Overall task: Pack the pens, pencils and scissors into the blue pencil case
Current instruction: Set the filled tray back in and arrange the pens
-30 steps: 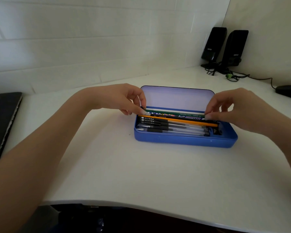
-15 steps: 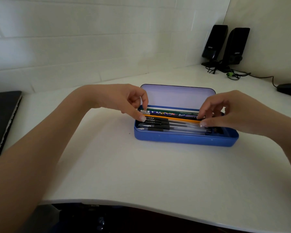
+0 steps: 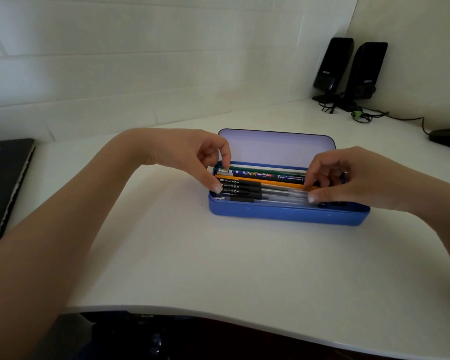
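A: Case (image 3: 283, 213) first. Blue, glossy, a shallow oblong box with rounded corners; hinged lid (image 3: 278, 148) stands open at the back, pale inside. It sits mid-table (image 3: 218, 261), long axis left to right, its right end slightly nearer the viewer.

B: Contents?

A: All lie lengthwise, parallel to the front wall. From the back: green pencil (image 3: 268, 171), dark blue patterned pencil (image 3: 265, 175) with a metal ferrule at its left end, orange pencil (image 3: 257, 180), then clear-barrelled pens (image 3: 247, 189) with black grips and white print, stacked toward the front. Scissors: a dark shape shows at the right end, mostly hidden; cannot confirm.

B: Hands?

A: Left hand (image 3: 190, 152) is over the left end, fingers curled; forefinger tip touches the ferrule end of the patterned pencil, thumb tip lies on the pens' left ends. Whether it actually pinches anything, cannot tell. Right hand (image 3: 353, 178) is over the right end, fingers curled down among the pencils, thumb pressed on the pens. Its grip is likewise unclear.

B: Surroundings?

A: Table is white and smooth with a curved front edge. Two black speakers (image 3: 348, 68) stand in the far right corner, cables (image 3: 361, 115) trailing; a dark laptop (image 3: 3, 183) lies at the left edge. Wall is white tile.
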Motion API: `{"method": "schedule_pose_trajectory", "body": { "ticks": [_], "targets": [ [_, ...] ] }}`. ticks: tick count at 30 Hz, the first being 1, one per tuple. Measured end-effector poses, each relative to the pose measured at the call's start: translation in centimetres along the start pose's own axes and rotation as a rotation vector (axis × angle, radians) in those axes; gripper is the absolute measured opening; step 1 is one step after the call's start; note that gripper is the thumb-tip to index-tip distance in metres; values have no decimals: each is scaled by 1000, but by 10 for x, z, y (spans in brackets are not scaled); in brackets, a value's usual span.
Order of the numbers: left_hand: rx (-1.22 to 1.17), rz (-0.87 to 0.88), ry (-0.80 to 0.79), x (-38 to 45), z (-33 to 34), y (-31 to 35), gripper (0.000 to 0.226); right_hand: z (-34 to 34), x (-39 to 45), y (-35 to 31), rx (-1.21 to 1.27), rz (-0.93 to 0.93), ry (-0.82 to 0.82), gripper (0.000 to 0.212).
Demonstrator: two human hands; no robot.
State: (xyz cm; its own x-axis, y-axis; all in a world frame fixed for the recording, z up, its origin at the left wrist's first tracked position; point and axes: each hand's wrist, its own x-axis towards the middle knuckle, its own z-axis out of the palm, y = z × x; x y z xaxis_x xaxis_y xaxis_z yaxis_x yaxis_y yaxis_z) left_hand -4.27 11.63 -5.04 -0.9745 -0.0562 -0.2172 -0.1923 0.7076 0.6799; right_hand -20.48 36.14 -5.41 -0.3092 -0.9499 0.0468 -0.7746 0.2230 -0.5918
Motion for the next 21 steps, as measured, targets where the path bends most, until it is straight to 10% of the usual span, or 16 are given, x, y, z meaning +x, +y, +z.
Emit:
{"method": "schedule_pose_trajectory", "body": {
  "ticks": [21],
  "targets": [
    [-58, -47, -9, -1, -4, -6, 37, -25, -3, 19, -169, 122, 245, 13]
  ]
}}
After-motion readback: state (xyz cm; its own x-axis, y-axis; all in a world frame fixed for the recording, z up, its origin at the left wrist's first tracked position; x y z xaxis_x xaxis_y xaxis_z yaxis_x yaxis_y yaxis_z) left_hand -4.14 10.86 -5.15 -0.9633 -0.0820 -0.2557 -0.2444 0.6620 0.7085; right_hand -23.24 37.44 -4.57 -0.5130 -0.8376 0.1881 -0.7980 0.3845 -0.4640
